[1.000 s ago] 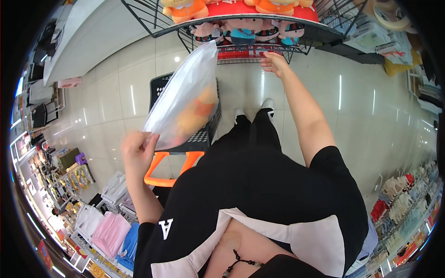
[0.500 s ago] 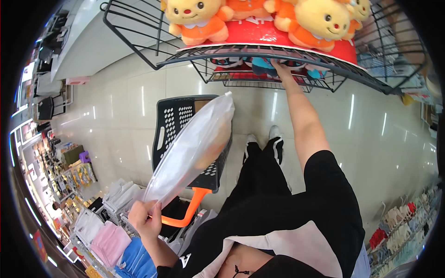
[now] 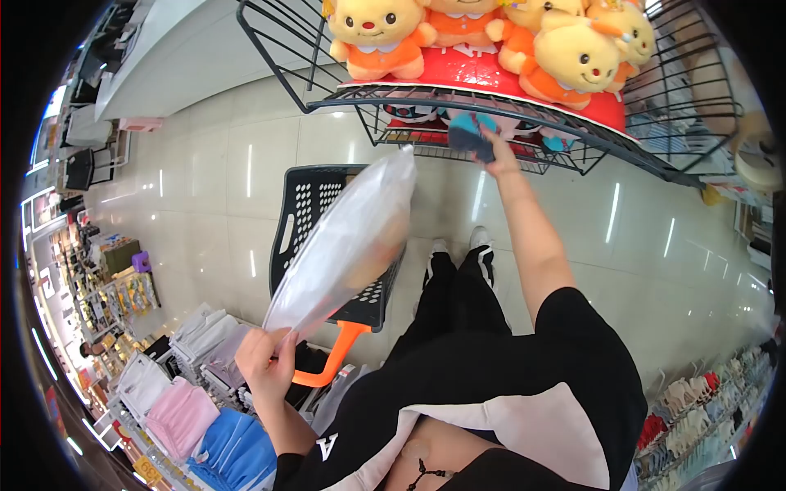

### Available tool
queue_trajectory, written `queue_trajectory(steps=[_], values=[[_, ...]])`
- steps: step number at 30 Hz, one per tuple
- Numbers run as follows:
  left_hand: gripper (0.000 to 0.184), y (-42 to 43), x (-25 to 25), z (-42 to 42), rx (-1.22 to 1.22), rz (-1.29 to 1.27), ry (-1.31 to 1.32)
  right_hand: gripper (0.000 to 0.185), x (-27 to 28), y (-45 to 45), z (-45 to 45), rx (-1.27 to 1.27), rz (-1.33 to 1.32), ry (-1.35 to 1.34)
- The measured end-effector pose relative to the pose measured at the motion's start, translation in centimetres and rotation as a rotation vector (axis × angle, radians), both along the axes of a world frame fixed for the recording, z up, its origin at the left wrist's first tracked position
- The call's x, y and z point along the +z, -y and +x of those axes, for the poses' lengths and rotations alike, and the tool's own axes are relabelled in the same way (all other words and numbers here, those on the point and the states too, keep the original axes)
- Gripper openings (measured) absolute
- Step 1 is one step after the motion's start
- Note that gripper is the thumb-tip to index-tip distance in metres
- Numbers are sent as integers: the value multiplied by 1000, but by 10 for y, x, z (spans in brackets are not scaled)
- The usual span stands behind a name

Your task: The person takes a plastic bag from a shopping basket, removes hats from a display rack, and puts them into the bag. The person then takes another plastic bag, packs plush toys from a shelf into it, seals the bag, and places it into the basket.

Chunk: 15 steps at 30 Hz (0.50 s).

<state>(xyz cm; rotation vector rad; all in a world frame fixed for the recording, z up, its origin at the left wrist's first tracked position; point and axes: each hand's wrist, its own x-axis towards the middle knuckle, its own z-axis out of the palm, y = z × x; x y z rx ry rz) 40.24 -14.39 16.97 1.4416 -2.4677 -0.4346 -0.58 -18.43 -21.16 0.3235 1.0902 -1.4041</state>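
Observation:
My left hand (image 3: 267, 362) is closed on the lower end of a translucent plastic bag (image 3: 344, 233), which slants up and away in front of a dark shopping basket (image 3: 299, 209). Something yellowish shows faintly through the bag. The basket's orange handle (image 3: 342, 348) passes close beside that hand. At the lower tier of the wire rack (image 3: 368, 102), my right hand (image 3: 501, 154) grips a soft toy (image 3: 473, 135) in teal and dark blue-grey; its shape is blurred and partly covered by the fingers. Similar toys lie behind it on that tier.
Several yellow plush toys (image 3: 381, 37) in orange outfits sit on the rack's red-lined upper tier, overhanging my right hand. Folded pink clothing (image 3: 182, 417) and blue clothing (image 3: 237, 450) lie at lower left. A display of small items (image 3: 696, 401) stands at lower right.
My right hand has drawn the teal and dark toy out from the lower tier, toward me. My left hand still holds the bag and has shifted slightly right and up in view.

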Motion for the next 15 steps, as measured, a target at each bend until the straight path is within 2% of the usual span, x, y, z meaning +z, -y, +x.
queue_trajectory(steps=[2, 4, 9, 12, 15], values=[[11, 1, 8, -4, -25, 1, -1, 42, 6, -45, 15, 82, 20, -53], [12, 3, 19, -8, -63, -7, 19, 42, 30, -93, 34, 122, 117, 13], [12, 2, 32, -10, -136, -14, 13, 53, 136, -183, 72, 134, -41, -67], [12, -1, 35, -14, -198, -29, -41, 55, 195, -200, 80, 130, -137, -173], [13, -5, 40, -20, -310, -72, -69, 61, 232, -206, 77, 169, -241, -297]])
